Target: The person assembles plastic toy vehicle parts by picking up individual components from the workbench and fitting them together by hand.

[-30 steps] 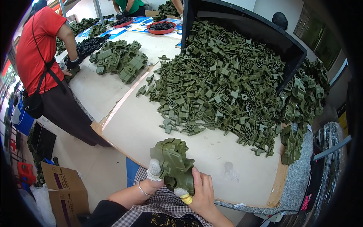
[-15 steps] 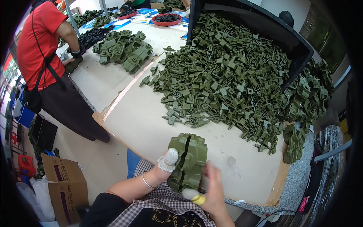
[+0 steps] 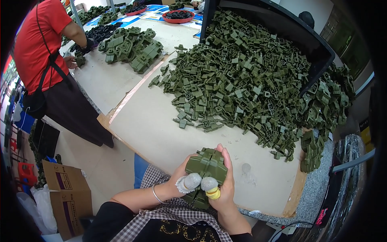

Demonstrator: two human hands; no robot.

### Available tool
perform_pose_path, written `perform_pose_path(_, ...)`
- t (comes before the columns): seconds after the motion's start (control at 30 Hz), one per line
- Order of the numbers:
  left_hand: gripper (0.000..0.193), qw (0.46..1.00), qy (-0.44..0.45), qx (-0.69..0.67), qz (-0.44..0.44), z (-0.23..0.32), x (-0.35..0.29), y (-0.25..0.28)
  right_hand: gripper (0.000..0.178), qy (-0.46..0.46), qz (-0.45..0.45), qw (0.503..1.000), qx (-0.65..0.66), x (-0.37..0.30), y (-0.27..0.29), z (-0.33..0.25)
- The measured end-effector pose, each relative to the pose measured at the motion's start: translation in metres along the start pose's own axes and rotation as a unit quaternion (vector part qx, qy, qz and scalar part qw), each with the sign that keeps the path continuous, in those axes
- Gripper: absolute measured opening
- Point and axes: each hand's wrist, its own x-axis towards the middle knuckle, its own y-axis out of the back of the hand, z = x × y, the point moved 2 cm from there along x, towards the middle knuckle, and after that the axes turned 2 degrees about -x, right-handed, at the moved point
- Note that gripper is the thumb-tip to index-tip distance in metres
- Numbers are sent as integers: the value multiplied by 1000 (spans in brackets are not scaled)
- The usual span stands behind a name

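An olive-green plastic toy vehicle body [image 3: 207, 162], made of two halves meeting along a middle seam, is clasped between my hands over the table's near edge. My left hand [image 3: 181, 178] wraps its left side, and my right hand [image 3: 225, 188] presses on the right side with fingers stretched along it. Both thumbs wear pale covers and rest on the top near the seam; yellow tape circles the right one. The undersides of the body and the fingers below it are hidden.
A large heap of small green plastic parts [image 3: 242, 80] spills from a black bin [image 3: 318, 40]. More green bodies [image 3: 135, 48] lie at the far left, beside a person in red [image 3: 40, 44]. A cardboard box [image 3: 70, 201] stands on the floor, lower left.
My right hand has come in from the side and closed on the body. The wide dark gap between its halves has narrowed to a thin seam.
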Motion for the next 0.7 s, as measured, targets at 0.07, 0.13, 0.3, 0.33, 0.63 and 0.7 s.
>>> perform_pose_path(0.07, 57, 1000, 5, -11, -12, 0, 6, 2, 72, 4, -6, 998, -68, 1, 0, -1)
perform_pose_path(0.13, 57, 993, 74, -94, -19, -4, 8, 5, 72, -5, 0, 999, -50, 0, -3, 6)
perform_pose_path(0.3, 53, 999, -17, 22, 16, -5, 7, -2, 73, 9, 29, 996, -82, 5, -5, 6)
perform_pose_path(0.33, 52, 998, -24, 50, 12, -6, 9, -1, 77, 12, 32, 991, -127, 7, -6, 4)
perform_pose_path(0.63, 73, 935, -42, -333, 119, 0, 23, 30, 90, -162, -8, 949, 269, 0, 7, 20)
perform_pose_path(0.7, 76, 951, -54, -282, 114, 3, 27, 37, 88, -184, -67, 933, 303, -12, -2, 24)
